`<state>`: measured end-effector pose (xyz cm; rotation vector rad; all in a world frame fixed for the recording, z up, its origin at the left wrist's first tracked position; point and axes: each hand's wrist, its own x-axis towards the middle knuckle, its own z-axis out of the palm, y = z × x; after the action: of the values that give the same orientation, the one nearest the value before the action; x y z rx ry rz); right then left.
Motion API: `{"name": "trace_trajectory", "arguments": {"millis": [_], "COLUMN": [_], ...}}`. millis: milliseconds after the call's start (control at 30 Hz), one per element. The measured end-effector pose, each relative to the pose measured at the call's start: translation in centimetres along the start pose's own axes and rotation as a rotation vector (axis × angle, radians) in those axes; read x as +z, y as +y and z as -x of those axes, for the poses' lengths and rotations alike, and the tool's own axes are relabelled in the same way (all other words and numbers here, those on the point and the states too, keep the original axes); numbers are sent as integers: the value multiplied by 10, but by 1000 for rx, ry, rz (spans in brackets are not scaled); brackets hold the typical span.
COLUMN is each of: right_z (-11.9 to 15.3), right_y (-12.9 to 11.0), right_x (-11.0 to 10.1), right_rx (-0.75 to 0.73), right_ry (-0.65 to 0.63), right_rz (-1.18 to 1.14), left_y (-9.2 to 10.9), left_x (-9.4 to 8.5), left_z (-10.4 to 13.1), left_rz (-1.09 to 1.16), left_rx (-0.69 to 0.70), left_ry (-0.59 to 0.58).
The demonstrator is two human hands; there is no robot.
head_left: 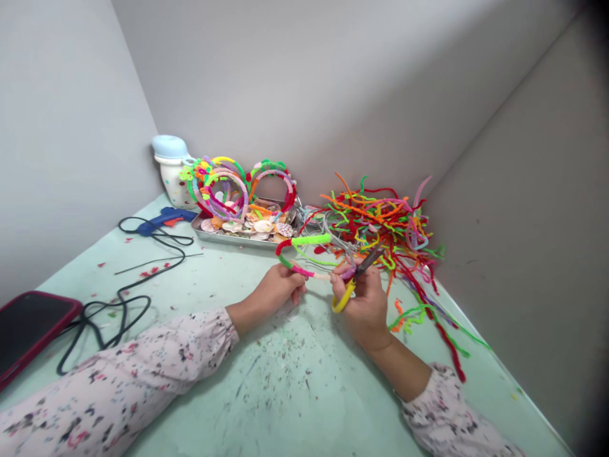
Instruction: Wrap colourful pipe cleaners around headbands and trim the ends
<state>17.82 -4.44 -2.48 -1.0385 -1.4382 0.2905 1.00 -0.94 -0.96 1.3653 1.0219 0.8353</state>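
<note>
A curved headband (287, 261) wrapped in red, green, pink and lime fuzzy wire is held up over the table between my hands. My left hand (284, 287) pinches its pink part on the near side. With my right hand (364, 304) I hold scissors (349, 297) with yellow handles, their dark blades pointing up and right. The thumb and a finger of that hand also grip the headband near its purple end. Just beyond my right hand lies a tangled pile of coloured pipe cleaners (375, 219).
A metal tray (238, 240) holds shells, with wrapped headbands (228, 190) over it. A white cup (175, 178) with a blue lid stands behind a blue glue gun (164, 220). Black cable and a red-edged phone (33, 330) lie left on the green table (295, 393); walls rise behind.
</note>
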Motion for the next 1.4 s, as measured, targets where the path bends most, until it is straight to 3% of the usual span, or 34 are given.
{"name": "trace_trajectory", "arguments": {"millis": [267, 400, 533, 700, 800, 900, 1033, 1167, 1400], "right_z": [-1, -5, -9, -10, -6, -3, -3, -4, -4], "right_y": [-2, -1, 0, -2, -5, -9, -13, -13, -13], "right_x": [0, 0, -2, -6, -8, -8, -5, -4, -5], "right_rx": [66, 114, 151, 86, -48, -179, -178, -106, -69], "right_ry": [0, 39, 96, 152, 51, -174, -383, -463, -481], "right_rz": [-20, -34, -27, 34, 178, 321, 446, 594, 765], "left_y": [5, 2, 0, 2, 2, 2, 1, 3, -1], "left_x": [0, 1, 3, 2, 1, 1, 1, 1, 2], "left_z": [2, 4, 8, 9, 6, 5, 7, 8, 6], "left_rz": [150, 47, -39, 49, 141, 146, 121, 115, 182], "left_rx": [48, -47, 15, 81, 91, 111, 154, 149, 88], "left_ry": [34, 38, 8, 122, 194, 221, 226, 209, 161]}}
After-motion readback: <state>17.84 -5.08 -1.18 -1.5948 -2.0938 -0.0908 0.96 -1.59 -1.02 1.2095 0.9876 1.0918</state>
